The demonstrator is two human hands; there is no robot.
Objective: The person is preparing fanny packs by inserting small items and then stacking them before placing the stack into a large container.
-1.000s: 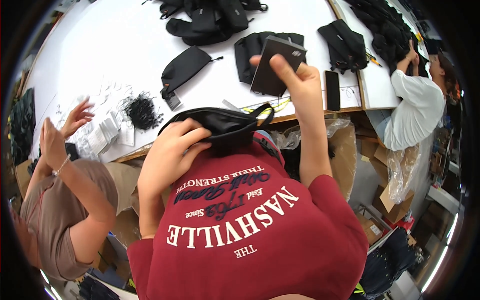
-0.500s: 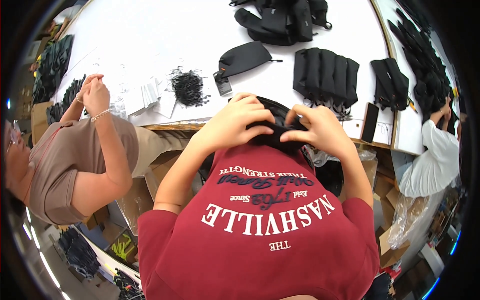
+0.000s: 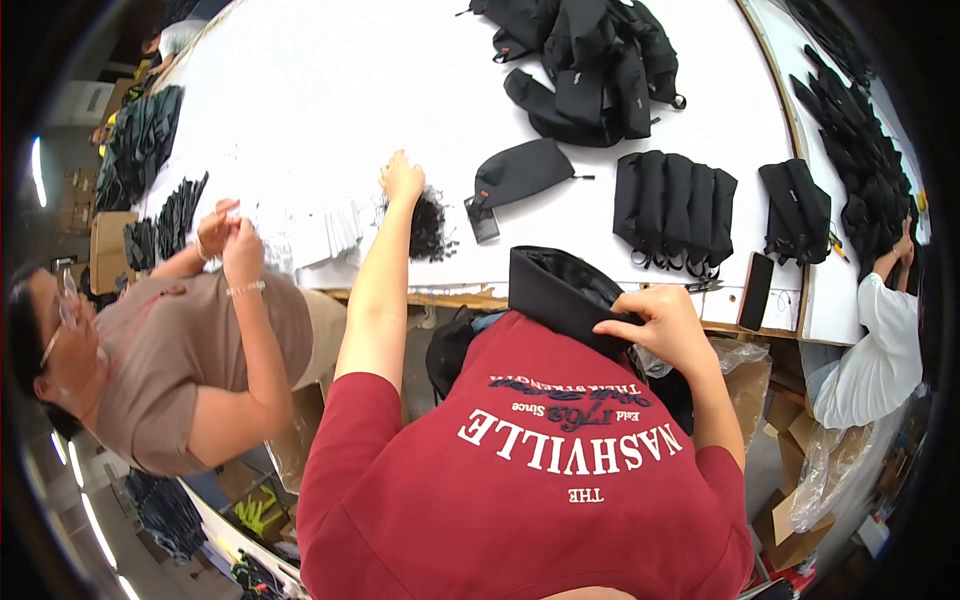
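Note:
My right hand [image 3: 668,325] pinches the rim of a black fabric pouch [image 3: 560,300], thumb outside and fingers toward its inside. The pouch is held against my front at the table edge, its mouth gaping. My left hand [image 3: 403,182] is stretched over the table, beside a pile of small black cord pieces [image 3: 430,225]; its fingers look slightly apart, and nothing shows in them. To the right of the pile lies a finished-looking black pouch [image 3: 525,170] with a dark hang tag [image 3: 482,222].
Black pouches stand in a row [image 3: 675,205] at right, near a phone [image 3: 756,290] and another pair of pouches [image 3: 797,210]. A heap of black bags [image 3: 600,80] lies farther back. White paper tags [image 3: 335,235] lie left, by a co-worker [image 3: 220,370].
My left hand has let go of the pouch and moved forward and left to the cord pile. The right hand still grips the pouch, whose opening now shows. The view has shifted.

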